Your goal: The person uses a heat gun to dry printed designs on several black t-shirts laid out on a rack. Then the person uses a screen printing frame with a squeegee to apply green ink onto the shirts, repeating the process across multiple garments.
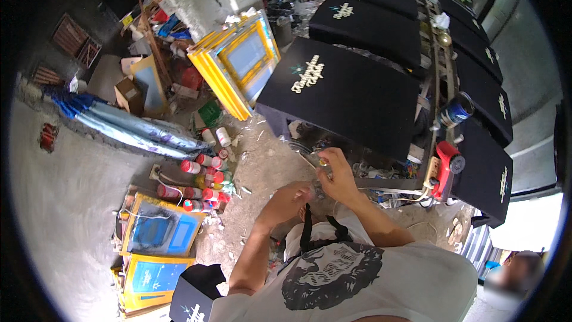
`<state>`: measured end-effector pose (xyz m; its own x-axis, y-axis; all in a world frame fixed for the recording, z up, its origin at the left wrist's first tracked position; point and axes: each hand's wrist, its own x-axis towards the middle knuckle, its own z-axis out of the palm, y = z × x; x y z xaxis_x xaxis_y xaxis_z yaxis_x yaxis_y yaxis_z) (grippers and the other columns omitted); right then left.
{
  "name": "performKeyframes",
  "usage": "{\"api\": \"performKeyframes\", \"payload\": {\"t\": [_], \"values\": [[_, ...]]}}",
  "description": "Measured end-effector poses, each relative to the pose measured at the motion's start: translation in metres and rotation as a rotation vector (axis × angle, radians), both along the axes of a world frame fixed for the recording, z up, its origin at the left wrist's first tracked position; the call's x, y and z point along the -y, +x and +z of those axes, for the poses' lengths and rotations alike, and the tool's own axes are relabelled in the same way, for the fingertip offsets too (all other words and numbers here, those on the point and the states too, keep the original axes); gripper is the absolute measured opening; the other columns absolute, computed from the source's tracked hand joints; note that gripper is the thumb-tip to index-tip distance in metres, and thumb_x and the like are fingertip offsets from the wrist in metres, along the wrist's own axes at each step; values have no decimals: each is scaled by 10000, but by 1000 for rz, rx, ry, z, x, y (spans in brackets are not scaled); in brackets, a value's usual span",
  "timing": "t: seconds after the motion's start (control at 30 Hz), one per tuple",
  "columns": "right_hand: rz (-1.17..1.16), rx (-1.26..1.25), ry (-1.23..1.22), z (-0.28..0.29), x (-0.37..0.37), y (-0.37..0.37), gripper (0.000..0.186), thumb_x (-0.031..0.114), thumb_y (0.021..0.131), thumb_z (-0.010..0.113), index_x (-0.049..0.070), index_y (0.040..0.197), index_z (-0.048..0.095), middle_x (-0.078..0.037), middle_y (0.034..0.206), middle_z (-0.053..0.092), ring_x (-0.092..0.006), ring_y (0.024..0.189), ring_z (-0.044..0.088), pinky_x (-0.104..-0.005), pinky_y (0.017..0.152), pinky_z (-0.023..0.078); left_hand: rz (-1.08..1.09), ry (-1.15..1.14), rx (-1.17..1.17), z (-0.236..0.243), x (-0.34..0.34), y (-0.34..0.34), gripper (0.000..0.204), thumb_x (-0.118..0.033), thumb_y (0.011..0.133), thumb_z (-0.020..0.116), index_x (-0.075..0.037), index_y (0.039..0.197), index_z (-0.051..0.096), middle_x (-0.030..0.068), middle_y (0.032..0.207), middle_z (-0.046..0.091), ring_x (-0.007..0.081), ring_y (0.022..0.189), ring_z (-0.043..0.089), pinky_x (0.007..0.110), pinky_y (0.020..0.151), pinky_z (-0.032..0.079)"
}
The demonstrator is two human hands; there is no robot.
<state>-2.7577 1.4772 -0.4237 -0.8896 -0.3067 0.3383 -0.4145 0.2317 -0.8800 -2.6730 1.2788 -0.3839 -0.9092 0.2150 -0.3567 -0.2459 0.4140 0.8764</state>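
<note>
My right hand (333,173) is closed round a thin tool (308,160), angled up and left, with something small and yellowish at the fingers; its exact kind is unclear. My left hand (289,201) is just below and left of it, fingers curled, their contents hidden. Both hands are in front of my body, below the nearest black printed shirt (357,119) laid flat on a board. A black strap (307,229) hangs beneath my hands.
Yellow screen frames (226,74) lean at left; others (161,229) lie lower left beside red-capped containers (202,182). More shirt boards (372,36) extend back. A blue can (454,113) and red device (447,167) stand on the rail. Another person (506,280) is at lower right.
</note>
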Motion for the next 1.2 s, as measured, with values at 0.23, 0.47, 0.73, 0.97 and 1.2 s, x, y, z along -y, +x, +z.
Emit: {"api": "performKeyframes", "payload": {"t": [0.23, 0.47, 0.73, 0.97, 1.2], "values": [[161, -38, -24, 2, 88, -31, 401, -27, 841, 699, -3, 1222, 576, -177, 1139, 607, -305, 965, 653, -379, 859, 549, 235, 136, 62, 30, 77, 10, 389, -132, 1050, 624, 29, 1400, 566, 141, 1241, 699, 193, 1171, 645, 328, 1015, 511], [72, 21, -36, -17, 133, -103, 382, -33, 844, 705, -6, 1208, 590, -162, 1087, 625, -267, 912, 666, -358, 837, 553, 126, 227, 55, 25, 132, -65, 382, -184, 1038, 661, 28, 1353, 613, 110, 1201, 720, 169, 1079, 666, 325, 950, 529], [-50, 130, -126, -24, 213, -224, 316, -32, 875, 682, -13, 1183, 613, -150, 1032, 628, -253, 871, 663, -345, 771, 550, -111, 7, 26, 30, 208, -235, 443, -269, 1034, 664, 31, 1355, 611, 155, 1152, 720, 195, 1015, 691, 347, 911, 548], [-153, 103, -113, -3, 267, -337, 297, -26, 878, 678, -9, 1166, 609, -142, 999, 623, -255, 824, 664, -345, 736, 546, -322, -37, 21, 37, 264, -370, 403, -269, 1035, 641, -11, 1343, 623, 135, 1194, 729, 224, 1104, 699, 368, 945, 557], [-348, 121, -45, -10, 313, -429, 284, -37, 893, 672, -8, 1172, 630, -107, 980, 662, -208, 880, 693, -316, 790, 549, -488, 58, 10, 25, 327, -490, 382, -240, 1026, 648, 20, 1306, 628, 169, 1086, 707, 236, 983, 700, 362, 888, 554]]}}
